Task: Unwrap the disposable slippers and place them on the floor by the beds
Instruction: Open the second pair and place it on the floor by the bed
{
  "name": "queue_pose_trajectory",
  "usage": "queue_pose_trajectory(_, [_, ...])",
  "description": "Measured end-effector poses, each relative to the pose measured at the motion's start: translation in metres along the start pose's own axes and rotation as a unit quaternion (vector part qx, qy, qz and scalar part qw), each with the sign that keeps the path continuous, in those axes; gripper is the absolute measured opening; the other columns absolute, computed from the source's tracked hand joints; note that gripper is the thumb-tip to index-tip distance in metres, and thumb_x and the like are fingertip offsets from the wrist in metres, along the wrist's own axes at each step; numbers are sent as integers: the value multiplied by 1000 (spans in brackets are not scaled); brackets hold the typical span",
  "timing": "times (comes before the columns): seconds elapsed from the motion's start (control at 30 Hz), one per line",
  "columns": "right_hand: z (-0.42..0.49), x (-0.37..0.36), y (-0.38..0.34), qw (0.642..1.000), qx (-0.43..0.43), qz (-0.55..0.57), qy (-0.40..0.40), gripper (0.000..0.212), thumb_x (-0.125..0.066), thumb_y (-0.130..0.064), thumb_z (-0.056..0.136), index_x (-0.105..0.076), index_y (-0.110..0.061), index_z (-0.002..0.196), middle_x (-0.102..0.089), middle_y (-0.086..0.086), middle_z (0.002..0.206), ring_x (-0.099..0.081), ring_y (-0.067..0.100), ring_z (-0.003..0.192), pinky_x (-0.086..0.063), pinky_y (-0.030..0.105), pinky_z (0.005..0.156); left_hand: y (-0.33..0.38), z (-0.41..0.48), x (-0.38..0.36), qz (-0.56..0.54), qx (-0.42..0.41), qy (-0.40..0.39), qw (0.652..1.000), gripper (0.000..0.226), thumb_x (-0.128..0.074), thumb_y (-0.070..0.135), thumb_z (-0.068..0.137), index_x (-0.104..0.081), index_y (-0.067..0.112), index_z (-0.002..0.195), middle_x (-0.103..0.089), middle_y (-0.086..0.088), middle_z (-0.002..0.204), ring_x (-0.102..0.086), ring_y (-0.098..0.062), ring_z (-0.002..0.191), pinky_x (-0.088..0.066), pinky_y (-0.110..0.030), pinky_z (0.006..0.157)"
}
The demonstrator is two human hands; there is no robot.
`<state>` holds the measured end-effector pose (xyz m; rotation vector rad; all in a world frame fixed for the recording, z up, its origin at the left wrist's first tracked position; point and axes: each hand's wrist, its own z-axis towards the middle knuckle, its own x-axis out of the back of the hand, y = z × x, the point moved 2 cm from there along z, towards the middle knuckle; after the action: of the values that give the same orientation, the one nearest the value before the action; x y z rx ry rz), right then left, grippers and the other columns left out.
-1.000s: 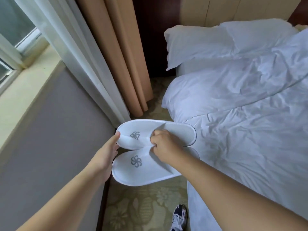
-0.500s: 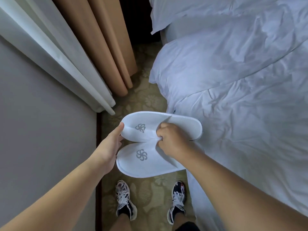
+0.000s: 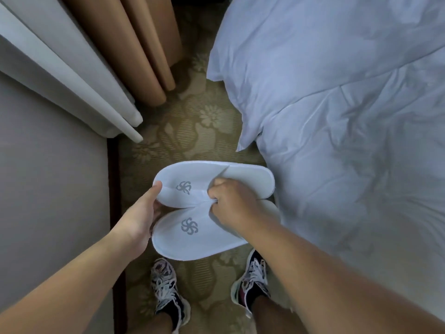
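1. Above the carpeted floor (image 3: 187, 121) between the wall (image 3: 48, 189) and the bed (image 3: 337, 116), we hold the slippers (image 3: 190, 237) side by side, soles down and toes to our left; they hang clear of the carpet, just above our trainers (image 3: 166, 285).
2. Our left hand (image 3: 142, 213) clasps the toes, thumb on top of the far one; our right hand (image 3: 231, 203) has its fingers (image 3: 216, 198) clamped on the bunched uppers where the two meet; no wrapper shows, so we judge the unwrapping done.
3. To set them down well, we should keep the pair level and lower it until both soles lie flat just beside the bed; then we let go with both hands together; the duvet's overhang may snag the heels, so we stay a little clear of it.
4. Against half a second ago, our grip is the same; the view has tipped further down, so both trainers show more fully and the curtain (image 3: 134, 44) hems sit higher.
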<state>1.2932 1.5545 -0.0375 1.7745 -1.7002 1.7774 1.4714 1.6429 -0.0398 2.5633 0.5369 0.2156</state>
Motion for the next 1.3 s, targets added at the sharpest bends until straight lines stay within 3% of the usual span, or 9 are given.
queue_pose_trajectory(0.1, [27, -39, 51, 1000, -1, -9, -19, 39, -60, -2, 71, -31, -20, 53, -57, 7, 84, -54, 30, 80, -45, 35, 66, -30, 57, -16, -11, 12, 13, 1000, 27, -49, 61, 90, -63, 38, 94, -76, 6, 93, -71, -11, 84, -47, -31, 63])
queue_pose_trajectory(0.27, [57, -108, 132, 1000, -6, -4, -27, 45, -59, 1, 69, -26, -22, 50, -55, 3, 83, -54, 28, 83, -34, 27, 63, -84, 150, -44, -24, 39, 24, 999, 30, -50, 60, 91, -63, 33, 98, -67, 7, 102, -63, -12, 94, -46, -31, 65])
queue_pose_trajectory(0.43, [87, -170, 206, 999, -15, -27, -40, 29, -62, -3, 74, -44, -23, 63, -62, 2, 95, -56, 23, 92, -32, 22, 71, -131, 242, -63, -3, 53, 17, 998, 67, -48, 66, 88, -40, 31, 145, -44, -4, 149, -41, -24, 135, -34, -49, 107])
queue_pose_trajectory(0.57, [117, -214, 253, 998, -29, -20, -44, 34, -59, 1, 76, -40, -24, 61, -63, 4, 100, -55, 24, 96, -33, 21, 76, -154, 308, -67, 14, 57, 23, 998, 67, -44, 67, 89, -41, 29, 145, -47, -3, 147, -39, -24, 137, -24, -56, 113])
queue_pose_trajectory(0.83, [158, -287, 318, 995, -88, 7, -43, 48, -53, 9, 72, -26, -24, 49, -32, -12, 66, -41, 19, 75, -25, 23, 62, -195, 412, -59, 147, 70, 15, 987, 75, -31, 73, 89, -46, 23, 143, -50, -5, 144, -45, -25, 132, -30, -51, 106])
queue_pose_trajectory(1.07, [183, -344, 346, 987, -127, 9, -95, 44, -50, 13, 75, -29, -21, 56, -40, -2, 85, -43, 19, 84, -30, 22, 68, -211, 465, -57, 209, 120, 26, 970, 76, -29, 72, 90, -44, 16, 139, -58, -10, 120, -58, -33, 104, -43, -45, 82])
queue_pose_trajectory(1.13, [184, -345, 349, 980, -141, 3, -139, 41, -54, 11, 78, -44, -25, 64, -44, 1, 97, -46, 21, 92, -34, 20, 72, -208, 474, -60, 224, 128, 25, 966, 74, -28, 71, 91, -43, 15, 137, -57, -15, 115, -59, -35, 102, -46, -44, 81])
queue_pose_trajectory(1.2, [189, -328, 350, 965, -170, 23, -197, 32, -62, 5, 83, -67, -19, 104, -54, 6, 120, -54, 27, 108, -41, 23, 79, -197, 481, -63, 247, 87, 49, 964, 67, -28, 63, 97, -47, 11, 135, -58, -17, 114, -61, -36, 99, -50, -42, 81])
queue_pose_trajectory(1.3, [202, -276, 364, 935, -277, 9, -222, 50, -71, -14, 81, -61, -17, 130, -62, 7, 124, -61, 24, 108, -51, 32, 89, -182, 489, -70, 265, 26, 87, 960, 62, -27, 50, 102, -57, 2, 129, -58, -24, 128, -57, -38, 112, -47, -41, 96])
